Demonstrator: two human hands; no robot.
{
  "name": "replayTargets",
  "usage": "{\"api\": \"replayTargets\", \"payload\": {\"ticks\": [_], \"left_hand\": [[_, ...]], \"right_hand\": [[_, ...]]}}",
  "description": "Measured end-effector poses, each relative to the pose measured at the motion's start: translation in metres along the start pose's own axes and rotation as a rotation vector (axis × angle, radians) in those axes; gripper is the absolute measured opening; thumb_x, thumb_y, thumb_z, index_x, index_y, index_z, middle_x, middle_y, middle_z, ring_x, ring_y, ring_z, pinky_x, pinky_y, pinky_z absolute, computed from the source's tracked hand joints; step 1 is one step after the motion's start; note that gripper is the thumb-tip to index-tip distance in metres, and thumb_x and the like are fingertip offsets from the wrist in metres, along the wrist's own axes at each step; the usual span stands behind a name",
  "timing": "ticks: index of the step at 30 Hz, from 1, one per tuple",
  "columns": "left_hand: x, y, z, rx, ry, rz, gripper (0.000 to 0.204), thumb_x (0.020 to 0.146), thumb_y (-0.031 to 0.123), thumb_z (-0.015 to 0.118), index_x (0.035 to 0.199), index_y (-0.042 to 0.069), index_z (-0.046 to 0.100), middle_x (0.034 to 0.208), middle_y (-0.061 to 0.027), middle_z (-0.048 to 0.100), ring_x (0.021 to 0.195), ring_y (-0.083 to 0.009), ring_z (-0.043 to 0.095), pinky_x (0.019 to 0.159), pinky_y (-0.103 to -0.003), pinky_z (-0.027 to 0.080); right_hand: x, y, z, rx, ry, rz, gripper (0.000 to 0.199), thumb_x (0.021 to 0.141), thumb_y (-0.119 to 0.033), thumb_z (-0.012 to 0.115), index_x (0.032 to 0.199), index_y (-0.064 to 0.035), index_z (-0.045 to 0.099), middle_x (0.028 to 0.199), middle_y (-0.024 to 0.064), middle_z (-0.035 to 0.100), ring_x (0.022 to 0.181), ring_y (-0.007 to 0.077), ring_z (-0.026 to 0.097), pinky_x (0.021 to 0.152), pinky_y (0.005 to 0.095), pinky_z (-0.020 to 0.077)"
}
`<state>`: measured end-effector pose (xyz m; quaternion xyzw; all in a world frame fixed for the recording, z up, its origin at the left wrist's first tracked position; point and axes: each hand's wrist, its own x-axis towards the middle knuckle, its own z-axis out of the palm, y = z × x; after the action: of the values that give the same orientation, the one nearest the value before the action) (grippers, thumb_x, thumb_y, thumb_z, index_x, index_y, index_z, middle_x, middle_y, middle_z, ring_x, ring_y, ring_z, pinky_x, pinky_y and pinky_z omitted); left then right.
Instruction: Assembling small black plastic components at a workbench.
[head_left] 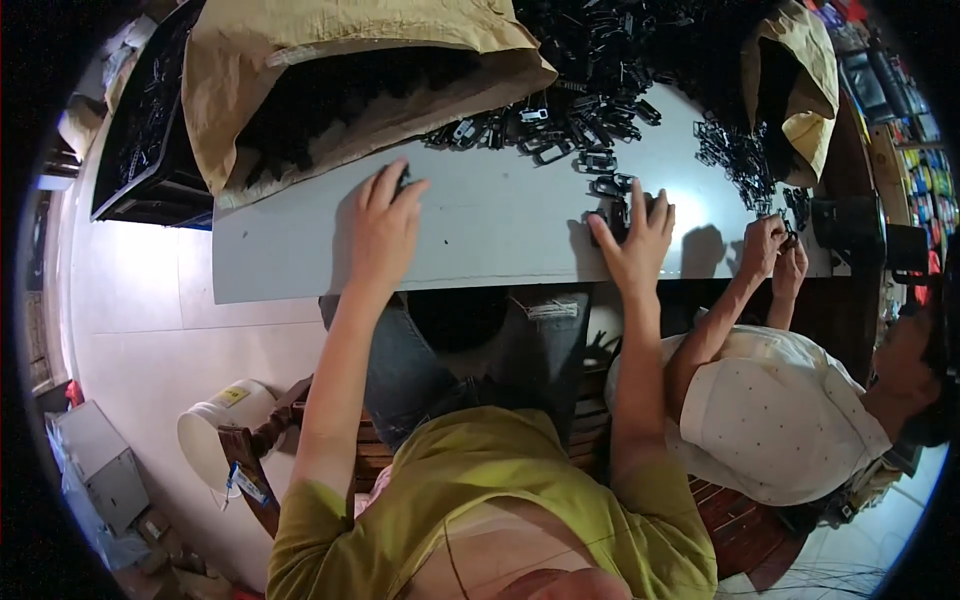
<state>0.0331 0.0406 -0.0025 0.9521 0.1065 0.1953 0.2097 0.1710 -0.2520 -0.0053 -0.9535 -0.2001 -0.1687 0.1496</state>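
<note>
My left hand point(385, 222) is over the grey tabletop, just in front of the large brown paper sack. A small black part point(404, 179) shows between its thumb and forefinger, and the hand is closed on it. Farther right, my right hand point(640, 245) lies with its fingers spread at the near end of a trail of black parts. Some small black rectangular parts point(617, 214) show between the thumb and fingers, partly covered. Beyond them spreads a loose pile of black frame-like parts point(575, 125), some with a shiny window.
The open brown paper sack point(215, 110) holds dark contents. A smaller paper bag point(815, 110) stands at the right, beside another pile of black parts point(735, 160). A co-worker's hands point(775, 250) handle a small part at the right edge. A white bucket point(225, 425) stands on the floor.
</note>
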Motion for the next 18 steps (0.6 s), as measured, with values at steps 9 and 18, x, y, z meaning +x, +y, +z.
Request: {"api": "replayTargets", "payload": {"ticks": [9,18], "left_hand": [[-0.002,0.032,0.002,-0.040,-0.136,0.205,0.036,0.079,0.007,0.061,0.114,0.010,0.059,0.129,-0.0078,0.049,0.118,-0.0269,0.044,0.099,-0.040,0.035],[0.000,0.020,-0.015,0.054,-0.011,0.204,0.025,0.075,0.010,0.067,0.099,0.009,0.063,0.119,-0.0063,0.053,0.113,-0.0251,0.046,0.097,-0.040,0.036]], "right_hand": [[0.007,-0.108,0.019,0.172,-0.026,-0.155,0.068,0.074,-0.045,0.070,0.130,-0.0136,0.049,0.137,0.0289,0.034,0.125,0.0501,0.031,0.101,0.0542,0.0291],[0.036,-0.041,0.004,0.515,0.293,0.006,0.018,0.080,-0.003,0.060,0.098,-0.0035,0.064,0.103,0.0161,0.058,0.093,0.0330,0.057,0.077,0.0372,0.0469]]}}
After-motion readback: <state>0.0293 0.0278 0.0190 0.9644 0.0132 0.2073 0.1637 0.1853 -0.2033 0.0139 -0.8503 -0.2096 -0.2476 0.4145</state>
